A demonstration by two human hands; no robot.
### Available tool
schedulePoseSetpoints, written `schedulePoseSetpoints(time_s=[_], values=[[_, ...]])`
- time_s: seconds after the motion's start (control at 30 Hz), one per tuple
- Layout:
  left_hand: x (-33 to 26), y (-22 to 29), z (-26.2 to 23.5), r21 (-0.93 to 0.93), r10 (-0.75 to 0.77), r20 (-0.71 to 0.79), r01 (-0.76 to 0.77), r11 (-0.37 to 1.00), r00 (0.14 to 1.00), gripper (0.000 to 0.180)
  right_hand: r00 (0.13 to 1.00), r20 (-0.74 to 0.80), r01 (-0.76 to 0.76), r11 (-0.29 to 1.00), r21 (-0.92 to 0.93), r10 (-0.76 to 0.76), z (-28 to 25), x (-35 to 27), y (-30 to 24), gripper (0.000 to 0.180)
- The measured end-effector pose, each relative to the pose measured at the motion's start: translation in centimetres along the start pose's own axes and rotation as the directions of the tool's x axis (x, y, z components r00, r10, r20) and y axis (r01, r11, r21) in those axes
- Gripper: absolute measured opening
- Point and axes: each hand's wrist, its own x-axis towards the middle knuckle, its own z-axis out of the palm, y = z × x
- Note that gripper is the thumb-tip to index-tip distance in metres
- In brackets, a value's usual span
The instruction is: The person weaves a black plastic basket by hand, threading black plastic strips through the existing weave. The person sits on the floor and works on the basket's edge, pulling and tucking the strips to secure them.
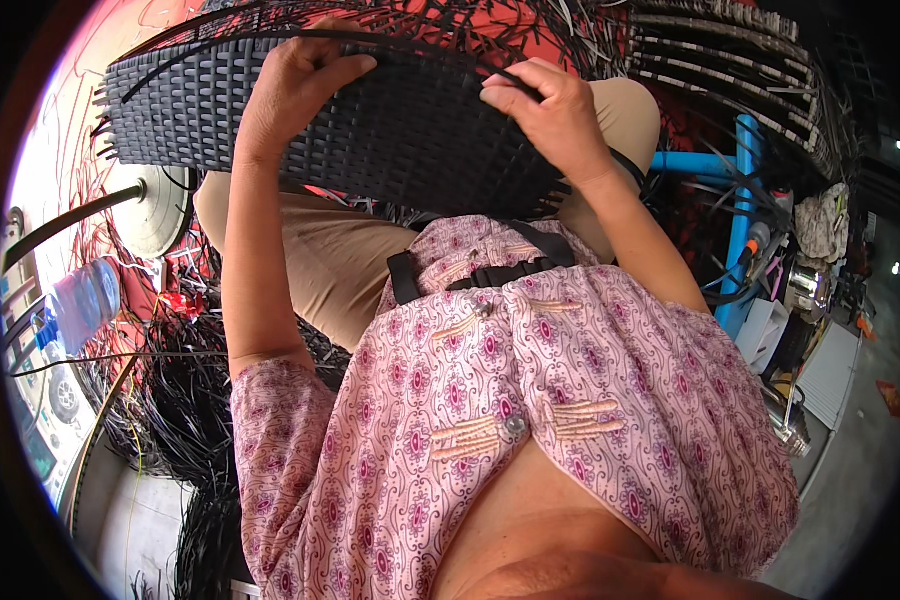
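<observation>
While left hand (290, 85) and right hand (550, 105) clamp the black woven panel (370, 130) at upper frame, loose strands (185, 400) could snag, slipping the weave.

Left hand (295, 85) raised, fingers curled in grip; right hand (550, 110) raised opposite, fingers bent, both forearms upright.

We see bright daylight flooding in from the left — the floor there washes out to glare — while the right side sinks into shade. Focus holds sharp at centre; the fisheye bends edges and blackens the rim.
</observation>
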Motion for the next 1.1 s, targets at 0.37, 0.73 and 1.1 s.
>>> schedulePoseSetpoints(time_s=[0.37,0.73,1.1], values=[[-0.8,0.8,-1.7,0.133,-0.075,-0.044,0.080,0.988,0.996,0.015,0.802,-0.124,-0.444,0.722,0.531,0.584,-8.7,-3.9,5.1,0.026],[-4.2,-0.8,-9.2,-0.042,-0.214,-0.264,0.211,0.977,0.941,0.018,0.863,0.126,-0.395,0.497,0.772,0.489,-8.2,-0.5,1.4,0.025],[-3.7,11.9,-5.9,-0.139,-0.033,-0.463,-0.036,0.990,0.886,0.026,0.886,0.464,-0.424,0.386,0.819,-0.013,-1.0,9.4,-9.8,0.034]])
